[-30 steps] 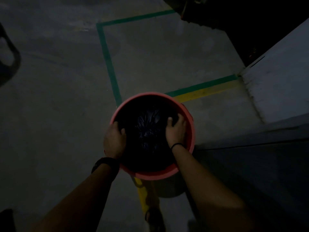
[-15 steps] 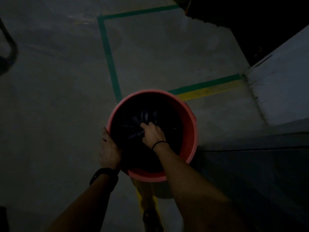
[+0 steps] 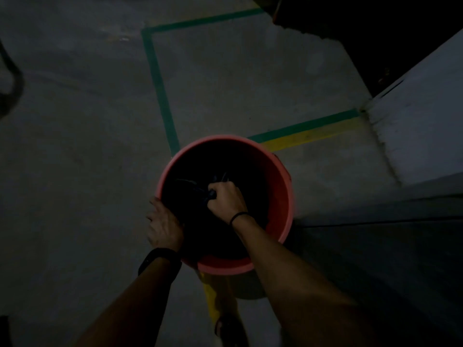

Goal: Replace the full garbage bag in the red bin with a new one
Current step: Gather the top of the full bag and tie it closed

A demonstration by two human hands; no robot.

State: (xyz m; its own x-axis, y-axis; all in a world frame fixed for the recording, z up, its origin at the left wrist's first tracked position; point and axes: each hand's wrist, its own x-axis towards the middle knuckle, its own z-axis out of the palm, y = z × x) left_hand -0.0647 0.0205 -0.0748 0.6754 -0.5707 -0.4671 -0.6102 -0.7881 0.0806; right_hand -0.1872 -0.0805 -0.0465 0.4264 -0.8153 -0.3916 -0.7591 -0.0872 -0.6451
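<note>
A round red bin [image 3: 283,194] stands on the dim concrete floor, seen from above. Inside it sits a black garbage bag [image 3: 190,191], its top gathered into a bunch near the middle. My right hand [image 3: 226,200] is inside the bin, fist closed around that gathered top. My left hand [image 3: 164,225] rests on the bin's near left rim, with the fingers wrapped over its outer edge. The bag's lower part is lost in the dark.
Green floor tape [image 3: 160,91] marks a rectangle behind the bin, joined by a yellow stripe [image 3: 308,136]. A pale raised ledge [image 3: 421,131] runs along the right. A dark curved object [image 3: 10,78] shows at the left edge. My foot [image 3: 229,329] is below the bin.
My right hand moved from the bag's right side to its centre and closed on the gathered top. My left hand slid from inside the bin out onto the left rim.
</note>
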